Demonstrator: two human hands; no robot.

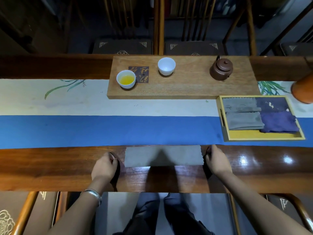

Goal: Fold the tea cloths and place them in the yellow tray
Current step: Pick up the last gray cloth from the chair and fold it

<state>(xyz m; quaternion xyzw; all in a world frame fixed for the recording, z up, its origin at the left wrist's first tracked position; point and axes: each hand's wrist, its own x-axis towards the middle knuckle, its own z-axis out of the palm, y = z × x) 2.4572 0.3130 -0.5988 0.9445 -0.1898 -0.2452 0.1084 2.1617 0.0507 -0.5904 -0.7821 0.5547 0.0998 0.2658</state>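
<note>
Grey cloth (163, 156) flat on the wooden table (50, 167), near edge, just below the blue runner (101, 131). Left hand (105, 167) and right hand (217, 161) beside its ends, fingers curled; grip cannot be told. Yellow tray (264, 135) far right, holding folded cloths (243, 122).

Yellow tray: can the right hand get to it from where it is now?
Probably yes. The right hand is at the grey cloth's right end, and the tray lies ahead to its right with only bare table and runner between.
</note>
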